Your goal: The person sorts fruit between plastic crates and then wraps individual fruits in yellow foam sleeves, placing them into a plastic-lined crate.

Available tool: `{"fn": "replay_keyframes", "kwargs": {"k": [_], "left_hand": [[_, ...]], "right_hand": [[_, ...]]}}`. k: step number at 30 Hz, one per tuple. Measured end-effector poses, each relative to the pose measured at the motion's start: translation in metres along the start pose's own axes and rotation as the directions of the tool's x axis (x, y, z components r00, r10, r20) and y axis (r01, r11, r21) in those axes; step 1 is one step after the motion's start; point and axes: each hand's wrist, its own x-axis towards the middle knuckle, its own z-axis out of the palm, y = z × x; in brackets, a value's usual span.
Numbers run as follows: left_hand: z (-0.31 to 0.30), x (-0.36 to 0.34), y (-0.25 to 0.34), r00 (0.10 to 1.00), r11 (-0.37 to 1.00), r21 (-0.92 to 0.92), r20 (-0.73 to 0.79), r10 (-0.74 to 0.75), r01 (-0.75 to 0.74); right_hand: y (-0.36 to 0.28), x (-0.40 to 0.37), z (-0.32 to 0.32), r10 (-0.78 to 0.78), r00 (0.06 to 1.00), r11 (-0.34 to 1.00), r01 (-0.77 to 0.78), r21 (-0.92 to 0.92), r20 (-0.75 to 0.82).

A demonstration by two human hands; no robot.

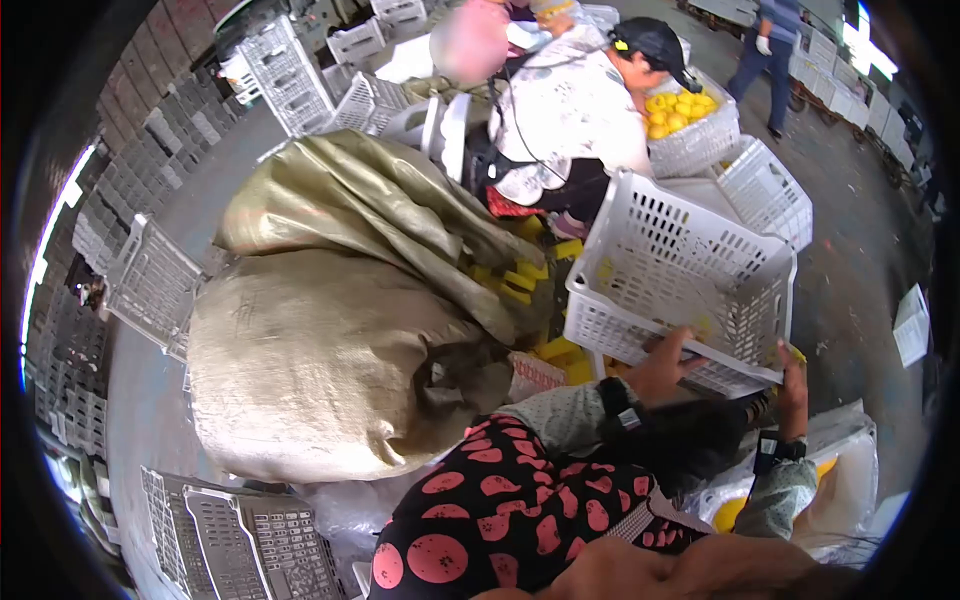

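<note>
A white perforated plastic crate (690,230) stands tilted in front of me, its inside facing up; a few small yellowish bits show in it. My left hand (660,368) grips the crate's near side, fingers bent over its edge. At the near right corner, my right hand (793,385) is closed on the rim, with part of its fingers hidden. Below the right forearm is a plastic-lined container (845,480) with yellow items inside. Yellow pieces (520,280) lie on the floor left of the crate.
Large woven sacks (310,360) bulge at my left. A person in a black cap (560,110) bends over a crate of yellow fruit (680,112) ahead. More crates (240,540) stand at lower left, and another person (768,50) is on the floor beyond.
</note>
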Motion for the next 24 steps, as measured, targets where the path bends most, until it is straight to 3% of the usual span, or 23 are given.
{"fn": "replay_keyframes", "kwargs": {"k": [1,2,3,4,5,6,7,8,9,10,12,13,14,16,18,19,22,23,24], "left_hand": [[-0.007,-0.009,0.004,1.000,0.982,-0.189,0.018,0.007,-0.004],[-0.015,-0.015,0.006,0.999,0.932,-0.362,0.032,0.020,-0.007],[-0.017,-0.028,-0.003,0.996,0.969,-0.246,0.083,0.021,0.000],[-0.026,-0.038,0.001,0.996,0.969,-0.247,0.084,0.017,0.005],[-0.037,-0.046,0.005,0.955,0.579,-0.762,0.190,-0.230,0.291],[-0.045,-0.053,0.007,0.846,-0.105,-0.911,0.409,-0.341,0.398],[-0.047,-0.062,0.005,0.917,0.129,-0.932,0.295,-0.270,0.338],[-0.052,-0.070,0.005,0.918,0.128,-0.936,0.284,-0.275,0.328],[-0.062,-0.076,0.009,0.977,0.565,-0.799,0.134,-0.164,0.205],[-0.073,-0.075,0.012,0.999,0.875,-0.484,0.048,0.015,0.010],[-0.091,-0.085,0.035,0.997,0.813,-0.576,0.056,-0.058,0.080],[-0.098,-0.090,0.045,0.989,0.733,-0.665,0.066,-0.135,0.144],[-0.103,-0.092,0.045,0.990,0.735,-0.664,0.065,-0.126,0.137],[-0.108,-0.102,0.045,1.000,0.956,-0.292,-0.025,0.012,-0.019],[-0.115,-0.106,0.051,0.998,0.919,-0.394,-0.062,-0.004,-0.021],[-0.120,-0.105,0.056,0.995,0.871,-0.491,-0.096,-0.031,-0.021],[-0.148,-0.093,0.068,0.998,0.839,-0.543,-0.061,-0.012,-0.023],[-0.158,-0.087,0.090,0.938,0.395,-0.902,0.031,-0.345,0.175],[-0.172,-0.079,0.082,0.864,-0.084,-0.963,0.266,-0.428,0.255]], "right_hand": [[-0.024,0.016,-0.007,0.286,0.948,0.856,-0.318,0.408,0.139],[-0.037,0.029,-0.009,0.458,0.811,0.462,-0.567,0.682,0.365],[0.002,0.014,0.008,0.610,0.548,0.109,-0.773,0.625,0.572],[0.004,0.012,0.009,0.611,0.544,0.106,-0.776,0.622,0.575],[0.004,0.012,0.011,0.581,0.564,0.182,-0.793,0.582,0.587],[0.001,0.014,0.015,0.547,0.581,0.260,-0.802,0.538,0.602],[-0.010,0.013,0.025,0.533,0.648,0.302,-0.747,0.593,0.544],[-0.018,0.010,0.031,0.524,0.648,0.304,-0.748,0.590,0.552],[-0.029,0.013,0.036,0.536,0.688,0.348,-0.708,0.615,0.489],[-0.038,0.019,0.039,0.546,0.730,0.394,-0.656,0.643,0.411],[-0.052,0.022,0.036,0.573,0.716,0.388,-0.666,0.637,0.399],[-0.054,0.024,0.036,0.562,0.718,0.430,-0.677,0.597,0.410],[-0.056,0.029,0.036,0.549,0.723,0.474,-0.682,0.556,0.419],[-0.072,0.042,0.028,0.557,0.730,0.477,-0.672,0.566,0.397],[-0.082,0.055,0.021,0.588,0.732,0.578,-0.678,0.454,0.344],[-0.101,0.066,0.012,0.585,0.730,0.497,-0.667,0.555,0.353],[-0.138,0.093,-0.008,0.517,0.802,0.492,-0.564,0.663,0.298],[-0.157,0.106,-0.017,0.524,0.812,0.531,-0.547,0.647,0.257],[-0.162,0.112,-0.017,0.522,0.816,0.536,-0.542,0.648,0.250]]}}
